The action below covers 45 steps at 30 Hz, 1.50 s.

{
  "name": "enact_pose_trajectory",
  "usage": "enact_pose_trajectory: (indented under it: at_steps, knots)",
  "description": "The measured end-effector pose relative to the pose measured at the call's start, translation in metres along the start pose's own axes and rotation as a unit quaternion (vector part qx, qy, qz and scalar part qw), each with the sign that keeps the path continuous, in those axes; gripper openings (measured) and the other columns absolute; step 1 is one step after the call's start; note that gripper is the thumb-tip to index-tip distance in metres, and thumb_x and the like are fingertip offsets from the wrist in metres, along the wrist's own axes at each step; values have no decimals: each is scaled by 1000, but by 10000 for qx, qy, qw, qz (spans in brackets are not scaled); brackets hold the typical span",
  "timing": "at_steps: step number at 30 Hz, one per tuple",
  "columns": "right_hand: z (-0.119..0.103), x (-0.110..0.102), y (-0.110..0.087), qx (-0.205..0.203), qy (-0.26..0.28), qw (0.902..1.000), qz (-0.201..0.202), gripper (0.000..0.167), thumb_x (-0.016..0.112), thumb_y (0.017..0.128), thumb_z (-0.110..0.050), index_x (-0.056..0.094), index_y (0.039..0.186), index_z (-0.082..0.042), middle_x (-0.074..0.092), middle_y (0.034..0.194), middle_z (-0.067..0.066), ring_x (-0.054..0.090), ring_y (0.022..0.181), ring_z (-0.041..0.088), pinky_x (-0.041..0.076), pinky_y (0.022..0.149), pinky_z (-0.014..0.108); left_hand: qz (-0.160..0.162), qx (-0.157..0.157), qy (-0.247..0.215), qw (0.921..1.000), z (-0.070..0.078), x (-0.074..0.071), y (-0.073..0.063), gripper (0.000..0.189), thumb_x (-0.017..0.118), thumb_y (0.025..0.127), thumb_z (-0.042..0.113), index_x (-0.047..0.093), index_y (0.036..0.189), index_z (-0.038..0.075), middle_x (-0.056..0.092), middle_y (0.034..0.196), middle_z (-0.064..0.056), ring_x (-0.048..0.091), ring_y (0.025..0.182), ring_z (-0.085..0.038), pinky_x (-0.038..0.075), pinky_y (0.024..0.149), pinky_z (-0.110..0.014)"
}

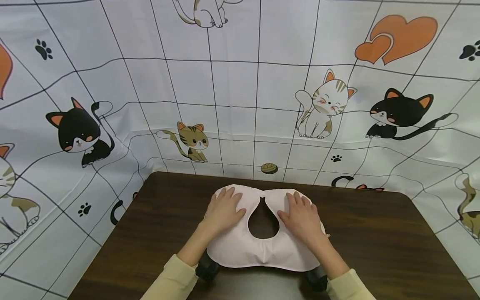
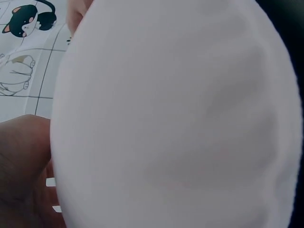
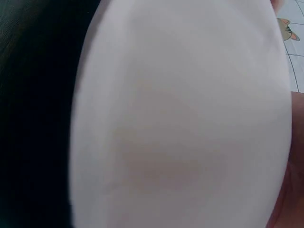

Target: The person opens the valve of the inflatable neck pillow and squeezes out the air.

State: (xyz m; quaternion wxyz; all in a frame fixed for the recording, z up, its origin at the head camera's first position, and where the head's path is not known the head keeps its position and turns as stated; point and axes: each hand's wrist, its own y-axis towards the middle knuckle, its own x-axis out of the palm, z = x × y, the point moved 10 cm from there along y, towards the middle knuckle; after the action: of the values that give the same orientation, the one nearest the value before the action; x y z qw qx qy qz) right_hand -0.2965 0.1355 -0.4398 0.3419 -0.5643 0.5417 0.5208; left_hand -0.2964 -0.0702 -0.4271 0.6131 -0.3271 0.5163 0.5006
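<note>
A pale pink U-shaped neck pillow (image 1: 264, 254) lies on the dark brown table, its two ends meeting at the far side around a teardrop-shaped opening. My left hand (image 1: 224, 211) rests on the pillow's left arm, fingers spread and thumb toward the opening. On the right arm my right hand (image 1: 303, 217) lies the same way, fingers pointing away from me. The smooth pillow fabric (image 2: 166, 114) fills most of the left wrist view, with part of the left palm (image 2: 21, 156) at its edge. In the right wrist view the pillow (image 3: 185, 104) hides most of the right hand.
The wooden table (image 1: 378, 246) stretches to both sides, with rounded far corners. Behind it hangs a white sheet (image 1: 232, 83) printed with grid lines, cats and hearts. Black wrist devices (image 1: 207, 267) show under both forearms, below pale yellow sleeves (image 1: 172, 277).
</note>
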Motion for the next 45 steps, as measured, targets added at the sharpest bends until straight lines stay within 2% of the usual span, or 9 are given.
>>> enact_pose_trajectory:
  at_steps: [8, 13, 18, 24, 30, 37, 45]
  knots:
    - [-3, 5, -1, -49, -178, 9998, 49, 61, 73, 93, -36, 55, 138, 1, 53, 136, 23, 49, 128, 48, 40, 100, 66, -75, 8, 46, 10000, -3, 5, 0, 50, 65, 98, 35, 62, 140, 8, 49, 151, -21, 39, 143, -46, 30, 112, -67]
    - [-5, 6, -2, -53, -204, 9997, -99, 63, 73, 94, -38, 54, 139, 2, 51, 140, 25, 47, 130, 48, 39, 101, 66, -174, -4, 97, 9998, -4, 4, -1, 51, 65, 98, 35, 61, 141, 8, 48, 152, -21, 38, 143, -46, 30, 113, -66]
    - [-6, -7, -4, -1, -86, 9996, -252, 68, 72, 94, -39, 52, 143, 5, 45, 150, 31, 44, 136, 50, 36, 105, 67, -99, 41, 163, 9998, -1, -5, -5, 51, 66, 98, 36, 61, 141, 9, 48, 153, -21, 38, 144, -46, 31, 113, -64]
    - [0, -23, -9, 103, 133, 9995, -260, 69, 72, 95, -36, 50, 145, 6, 41, 152, 33, 41, 137, 51, 34, 108, 67, 115, 82, 101, 9998, 7, -20, -11, 51, 67, 97, 35, 62, 140, 9, 48, 152, -21, 39, 143, -46, 32, 113, -62]
    - [4, -23, -18, 210, 399, 9989, -153, 69, 71, 95, -36, 48, 146, 5, 40, 152, 34, 41, 137, 52, 33, 109, 66, 288, 184, 195, 9992, 14, -30, -24, 50, 69, 96, 34, 63, 139, 8, 50, 151, -21, 42, 141, -47, 35, 111, -62]
    - [4, -15, -25, 150, 501, 9986, -4, 68, 68, 98, -35, 46, 147, 5, 43, 150, 33, 42, 136, 52, 34, 109, 65, 440, 191, 193, 9987, 11, -27, -31, 50, 70, 95, 34, 64, 137, 7, 50, 149, -21, 43, 140, -47, 37, 110, -62]
    - [5, -9, -31, 73, 524, 9986, 20, 65, 69, 97, -33, 48, 145, 6, 42, 150, 35, 42, 136, 52, 34, 108, 66, 537, 91, 125, 9984, 4, -19, -31, 49, 70, 94, 33, 64, 136, 8, 51, 148, -21, 42, 140, -46, 37, 109, -64]
